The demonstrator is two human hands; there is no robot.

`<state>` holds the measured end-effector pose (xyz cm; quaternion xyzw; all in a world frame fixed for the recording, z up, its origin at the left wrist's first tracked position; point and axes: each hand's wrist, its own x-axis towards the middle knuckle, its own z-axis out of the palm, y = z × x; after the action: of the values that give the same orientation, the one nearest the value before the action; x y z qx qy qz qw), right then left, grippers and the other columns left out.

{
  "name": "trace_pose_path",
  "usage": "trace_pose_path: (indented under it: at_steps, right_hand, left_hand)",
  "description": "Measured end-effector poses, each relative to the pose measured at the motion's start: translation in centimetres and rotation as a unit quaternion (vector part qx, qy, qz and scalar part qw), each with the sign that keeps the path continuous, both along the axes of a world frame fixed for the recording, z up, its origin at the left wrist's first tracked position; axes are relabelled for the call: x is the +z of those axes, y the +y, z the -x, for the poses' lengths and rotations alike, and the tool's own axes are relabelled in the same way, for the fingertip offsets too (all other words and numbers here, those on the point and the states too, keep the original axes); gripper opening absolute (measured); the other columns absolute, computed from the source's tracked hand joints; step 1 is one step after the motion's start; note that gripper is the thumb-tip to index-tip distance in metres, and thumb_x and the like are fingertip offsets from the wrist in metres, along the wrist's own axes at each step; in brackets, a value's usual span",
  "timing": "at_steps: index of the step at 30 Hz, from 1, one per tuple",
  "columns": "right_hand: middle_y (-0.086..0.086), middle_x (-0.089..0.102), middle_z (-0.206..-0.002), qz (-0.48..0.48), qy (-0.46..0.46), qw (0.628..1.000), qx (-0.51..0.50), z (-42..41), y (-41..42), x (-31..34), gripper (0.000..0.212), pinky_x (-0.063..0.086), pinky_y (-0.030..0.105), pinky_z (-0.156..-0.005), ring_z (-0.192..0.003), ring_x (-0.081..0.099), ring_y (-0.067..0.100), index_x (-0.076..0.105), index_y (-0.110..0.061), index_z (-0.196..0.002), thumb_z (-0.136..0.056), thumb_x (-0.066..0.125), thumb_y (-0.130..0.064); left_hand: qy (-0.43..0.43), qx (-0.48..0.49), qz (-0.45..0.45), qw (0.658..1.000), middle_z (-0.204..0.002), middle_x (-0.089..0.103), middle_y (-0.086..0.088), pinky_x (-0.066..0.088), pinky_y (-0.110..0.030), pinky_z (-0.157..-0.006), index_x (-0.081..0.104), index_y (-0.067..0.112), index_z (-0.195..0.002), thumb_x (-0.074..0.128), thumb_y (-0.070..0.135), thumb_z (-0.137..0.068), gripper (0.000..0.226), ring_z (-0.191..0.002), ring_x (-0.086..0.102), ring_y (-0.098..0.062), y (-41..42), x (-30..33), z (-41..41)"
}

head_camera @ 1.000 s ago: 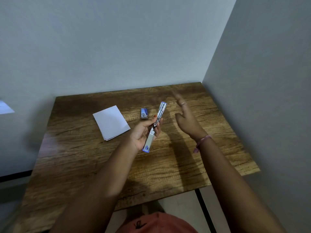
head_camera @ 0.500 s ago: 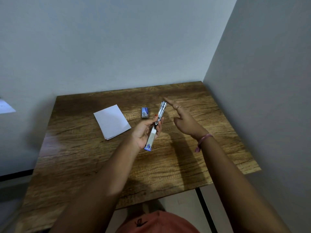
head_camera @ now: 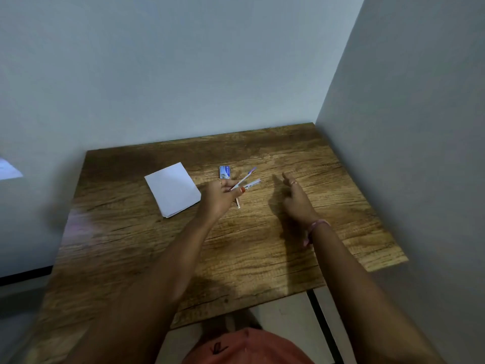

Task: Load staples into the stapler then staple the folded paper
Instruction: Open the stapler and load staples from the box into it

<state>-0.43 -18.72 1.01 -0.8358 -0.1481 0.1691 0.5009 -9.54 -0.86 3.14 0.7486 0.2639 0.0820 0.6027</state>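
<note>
Metal stapler (head_camera: 245, 183) splayed open, V-shaped

staple box (head_camera: 224, 171) print blurred, nothing legible

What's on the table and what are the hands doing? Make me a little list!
table: wooden
paper: white, folded, lying left of the hands
staple box: small, blue, on the table beyond the left hand
stapler: swung open, in the left hand
left hand: holding the stapler
right hand: empty, fingers spread, above the table
</note>
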Motion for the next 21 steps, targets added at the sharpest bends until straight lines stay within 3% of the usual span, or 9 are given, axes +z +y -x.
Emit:
trace_pose_path:
  at_steps: [3, 7, 10, 12, 17, 21]
  right_hand:
    - [0.016, 0.046, -0.141, 0.094, -0.075, 0.993, 0.010, 0.1, -1.1, -2.0, 0.061, 0.029, 0.034, -0.114, -0.133, 0.041, 0.027, 0.042, -0.001, -0.138, -0.080, 0.058, 0.005]
    - [0.014, 0.048, -0.139, 0.125, -0.123, 0.984, 0.034, 0.5, -1.5, -3.1, 0.057, 0.031, 0.040, -0.113, -0.131, 0.043, 0.027, 0.049, -0.008, -0.134, -0.078, 0.051, 0.006]
    - [0.014, 0.050, -0.138, 0.128, -0.143, 0.981, 0.028, 0.5, -1.5, -3.2, 0.053, 0.033, 0.040, -0.111, -0.130, 0.044, 0.028, 0.052, -0.008, -0.132, -0.081, 0.049, 0.006]
    - [0.014, 0.050, -0.138, 0.128, -0.144, 0.981, 0.028, 0.4, -1.5, -3.2, 0.051, 0.032, 0.040, -0.112, -0.130, 0.044, 0.028, 0.053, -0.008, -0.132, -0.083, 0.048, 0.005]
    - [0.010, 0.046, -0.142, 0.154, -0.143, 0.977, 0.040, 0.3, -1.6, -3.2, 0.053, 0.032, 0.043, -0.111, -0.133, 0.041, 0.025, 0.050, -0.012, -0.135, -0.083, 0.051, 0.001]
    - [0.008, 0.047, -0.142, 0.152, -0.145, 0.977, 0.032, 0.5, -1.4, -3.2, 0.048, 0.034, 0.045, -0.109, -0.132, 0.042, 0.024, 0.052, -0.013, -0.133, -0.087, 0.052, -0.003]
  left_hand:
    - [-0.001, -0.079, -0.213, 0.974, -0.099, 0.074, -0.005, 0.048, -0.021, -0.069, 0.069, 0.011, -0.114, 0.069, 0.018, -0.085, 0.029, -0.078, 0.068, -0.014, 0.3, -0.8, -0.2]
    - [0.003, -0.100, -0.314, 0.944, -0.107, 0.073, -0.005, 0.036, -0.019, -0.069, 0.066, 0.015, -0.119, 0.065, 0.022, -0.088, 0.031, -0.093, 0.065, -0.016, 0.3, -1.5, -0.7]
    - [0.038, -0.156, -0.378, 0.912, -0.112, 0.071, -0.004, 0.044, -0.024, -0.079, 0.065, 0.017, -0.119, 0.063, 0.021, -0.089, 0.030, -0.104, 0.063, -0.020, 0.6, -1.8, -1.1]
    - [0.049, -0.168, -0.379, 0.909, -0.114, 0.070, -0.004, 0.045, -0.025, -0.082, 0.065, 0.017, -0.119, 0.063, 0.020, -0.089, 0.030, -0.105, 0.062, -0.020, 0.7, -1.9, -1.2]
    - [0.011, -0.110, -0.361, 0.926, -0.105, 0.072, -0.006, 0.037, -0.020, -0.069, 0.066, 0.018, -0.119, 0.064, 0.023, -0.089, 0.031, -0.094, 0.065, -0.020, 0.6, -1.5, -1.3]
    - [0.061, -0.152, -0.362, 0.918, -0.114, 0.070, -0.006, 0.043, -0.023, -0.080, 0.066, 0.017, -0.119, 0.065, 0.019, -0.088, 0.031, -0.103, 0.063, -0.021, 1.0, -2.0, -1.1]
